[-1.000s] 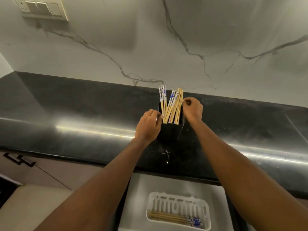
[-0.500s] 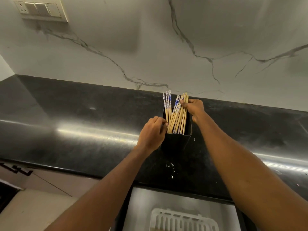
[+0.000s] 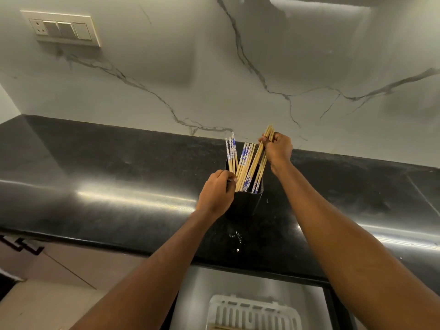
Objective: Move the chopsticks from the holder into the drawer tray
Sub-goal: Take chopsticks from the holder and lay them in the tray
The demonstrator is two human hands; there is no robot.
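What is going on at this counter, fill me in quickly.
A person is emptying a black chopstick holder that stands on the dark countertop. The right hand grips a few plain wooden chopsticks, raised partway above the rest. The left hand steadies the holder at its left side. Several blue-patterned chopsticks are in the holder. The white slotted tray waits in the open drawer below, at the picture's bottom edge.
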